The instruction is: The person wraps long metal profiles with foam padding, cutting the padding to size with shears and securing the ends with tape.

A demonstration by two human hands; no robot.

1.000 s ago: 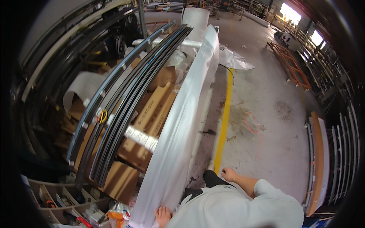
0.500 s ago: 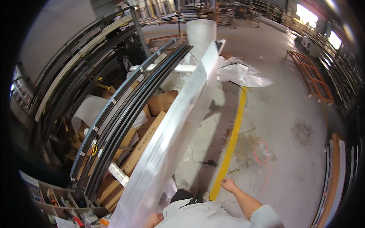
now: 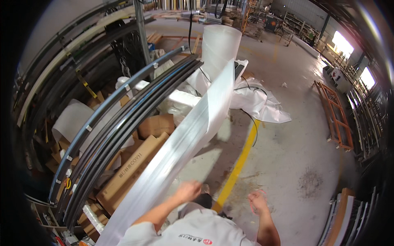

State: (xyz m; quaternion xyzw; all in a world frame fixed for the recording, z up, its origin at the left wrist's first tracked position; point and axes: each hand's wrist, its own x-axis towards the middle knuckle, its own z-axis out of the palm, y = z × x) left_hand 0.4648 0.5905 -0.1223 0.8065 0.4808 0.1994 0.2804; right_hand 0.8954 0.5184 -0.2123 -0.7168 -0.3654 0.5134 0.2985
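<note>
A long bundle of profiles wrapped in translucent white foam sheet runs from the lower left toward the far middle. Dark profile ends poke out of its far end. Just right of its near part is my left hand, blurred by motion; its fingers are too smeared to read. My right hand is raised over the floor on the right, apart from the bundle, its fingers curled in. A thin pinkish edge shows by these fingers, but I cannot make out what it is.
Several dark profiles lie on the rack left of the bundle, above cardboard boxes. A large foam roll stands at the far end beside crumpled white sheeting. A yellow line crosses the floor; an orange frame stands right.
My left hand has come up from the bundle's near lower edge to beside it. My right hand has moved slightly right. The view has shifted, and the bundle sits lower and further left.
</note>
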